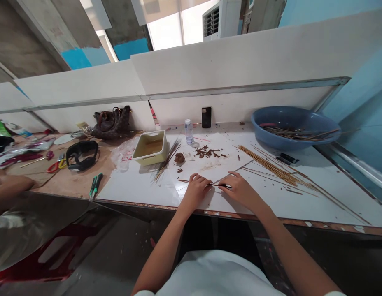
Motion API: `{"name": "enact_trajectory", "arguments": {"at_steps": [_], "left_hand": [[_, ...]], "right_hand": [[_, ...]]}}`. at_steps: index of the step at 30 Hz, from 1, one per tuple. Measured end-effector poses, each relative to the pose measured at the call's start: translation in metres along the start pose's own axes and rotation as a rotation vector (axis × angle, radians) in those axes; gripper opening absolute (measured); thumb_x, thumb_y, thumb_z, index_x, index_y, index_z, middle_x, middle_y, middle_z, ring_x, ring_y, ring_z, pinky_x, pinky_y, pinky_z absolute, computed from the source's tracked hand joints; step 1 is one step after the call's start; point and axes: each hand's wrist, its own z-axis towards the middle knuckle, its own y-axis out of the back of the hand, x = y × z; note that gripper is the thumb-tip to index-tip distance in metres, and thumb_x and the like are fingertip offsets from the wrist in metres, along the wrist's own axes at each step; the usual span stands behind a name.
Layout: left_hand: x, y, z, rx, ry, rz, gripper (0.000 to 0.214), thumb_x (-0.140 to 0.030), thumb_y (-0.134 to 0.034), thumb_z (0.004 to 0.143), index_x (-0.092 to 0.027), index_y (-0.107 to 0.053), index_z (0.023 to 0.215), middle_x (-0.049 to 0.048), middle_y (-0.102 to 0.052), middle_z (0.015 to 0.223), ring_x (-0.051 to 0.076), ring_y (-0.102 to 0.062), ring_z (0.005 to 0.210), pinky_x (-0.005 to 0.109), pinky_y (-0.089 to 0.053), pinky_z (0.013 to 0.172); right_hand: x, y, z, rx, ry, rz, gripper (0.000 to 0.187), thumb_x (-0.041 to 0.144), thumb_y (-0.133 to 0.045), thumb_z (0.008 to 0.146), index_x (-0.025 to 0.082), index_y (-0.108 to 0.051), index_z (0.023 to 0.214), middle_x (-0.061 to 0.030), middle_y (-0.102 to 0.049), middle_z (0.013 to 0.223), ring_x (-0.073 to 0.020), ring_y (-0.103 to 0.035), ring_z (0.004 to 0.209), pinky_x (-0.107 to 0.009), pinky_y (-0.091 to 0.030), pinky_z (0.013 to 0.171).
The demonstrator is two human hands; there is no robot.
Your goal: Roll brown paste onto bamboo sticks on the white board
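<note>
My left hand [197, 188] is closed at the table's front edge, its fingers pressed on a thin brown stick [183, 180] that lies nearly level. The stick runs toward my right hand [238, 190], whose fingers are closed around a small dark object [225, 186]; its kind is hidden by the fingers. A thin grey strip [244, 166] slants away behind the right hand. Beyond the hands are a brown lump of paste [179, 158] and scattered brown pieces [206, 152]. To the right lies a bundle of thin tan sticks [268, 165].
A pale yellow basin [139, 154] of brownish liquid stands left, beside dark thin sticks [168, 159]. Behind are a water bottle [189, 132] and a phone [206, 117]. A blue tub [259, 131] holds sticks at right. Green-handled tools [96, 185] and another person's arm [12, 183] are left.
</note>
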Motion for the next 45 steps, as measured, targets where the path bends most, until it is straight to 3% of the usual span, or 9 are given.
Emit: {"name": "enact_trajectory", "arguments": {"at_steps": [5, 17, 24, 28, 33, 37, 42, 45], "left_hand": [[0.004, -0.003, 0.001, -0.003, -0.007, 0.007, 0.009, -0.024, -0.075, 0.105, -0.027, -0.084, 0.106, 0.0018, -0.084, 0.098, 0.022, -0.073, 0.103, 0.049, -0.042, 0.122], [0.006, -0.006, 0.0, 0.007, -0.013, 0.006, 0.012, -0.027, -0.076, 0.105, -0.028, -0.087, 0.105, 0.0034, -0.086, 0.096, 0.023, -0.071, 0.101, 0.048, -0.046, 0.117], [0.009, -0.006, 0.0, -0.011, 0.021, -0.033, 0.013, -0.025, -0.074, 0.104, -0.027, -0.088, 0.103, 0.0036, -0.086, 0.095, 0.025, -0.07, 0.098, 0.048, -0.049, 0.111], [0.01, -0.004, -0.002, -0.028, 0.029, -0.056, 0.014, -0.025, -0.073, 0.105, -0.026, -0.087, 0.105, 0.0044, -0.086, 0.096, 0.025, -0.069, 0.097, 0.047, -0.05, 0.108], [0.011, -0.004, -0.005, -0.055, 0.039, -0.047, 0.015, -0.026, -0.072, 0.106, -0.025, -0.087, 0.108, 0.0052, -0.086, 0.097, 0.026, -0.07, 0.099, 0.046, -0.052, 0.105], [0.013, -0.007, -0.006, -0.101, 0.039, -0.054, 0.016, -0.028, -0.072, 0.107, -0.025, -0.087, 0.112, 0.007, -0.085, 0.1, 0.027, -0.07, 0.103, 0.045, -0.054, 0.102], [0.016, -0.013, -0.009, -0.149, 0.02, -0.047, 0.019, -0.026, -0.072, 0.107, -0.024, -0.085, 0.121, 0.0093, -0.081, 0.105, 0.027, -0.068, 0.105, 0.043, -0.058, 0.097], [0.019, -0.015, -0.011, -0.185, 0.0, -0.064, 0.027, -0.026, -0.073, 0.108, -0.023, -0.08, 0.134, 0.0079, -0.078, 0.095, 0.027, -0.068, 0.1, 0.042, -0.059, 0.092]], "right_hand": [[0.001, -0.001, -0.001, -0.013, -0.018, 0.017, 0.019, 0.025, -0.061, 0.106, 0.027, -0.081, 0.107, -0.0031, -0.088, 0.106, -0.0239, -0.082, 0.1, -0.057, -0.047, 0.127], [0.001, 0.008, -0.005, 0.003, -0.054, 0.159, 0.021, 0.027, -0.061, 0.106, 0.025, -0.081, 0.1, -0.0029, -0.088, 0.099, -0.0229, -0.081, 0.09, -0.057, -0.046, 0.128], [-0.007, 0.013, -0.012, -0.017, -0.105, 0.13, 0.023, 0.031, -0.062, 0.104, 0.028, -0.083, 0.096, -0.0031, -0.088, 0.098, -0.0263, -0.082, 0.09, -0.053, -0.054, 0.123], [-0.025, 0.027, -0.028, -0.042, -0.178, 0.162, 0.025, 0.04, -0.063, 0.103, 0.028, -0.083, 0.094, -0.0051, -0.088, 0.098, -0.0319, -0.083, 0.106, -0.05, -0.061, 0.112], [-0.056, 0.055, -0.059, -0.135, -0.3, 0.104, 0.03, 0.051, -0.066, 0.101, 0.028, -0.085, 0.095, -0.0067, -0.089, 0.102, -0.0311, -0.084, 0.098, -0.041, -0.067, 0.084], [-0.075, 0.076, -0.072, -0.257, -0.405, 0.006, 0.03, 0.054, -0.069, 0.099, 0.029, -0.087, 0.097, -0.0054, -0.089, 0.102, -0.0304, -0.084, 0.094, -0.039, -0.065, 0.077], [-0.075, 0.078, -0.049, -0.335, -0.41, -0.063, 0.042, 0.055, -0.069, 0.099, 0.026, -0.085, 0.125, -0.0063, -0.089, 0.101, -0.0275, -0.082, 0.081, -0.04, -0.064, 0.083], [-0.066, 0.069, -0.013, -0.248, -0.37, -0.008, 0.038, 0.053, -0.069, 0.099, 0.026, -0.086, 0.121, -0.0068, -0.089, 0.108, -0.0284, -0.083, 0.09, -0.04, -0.065, 0.088]]}}
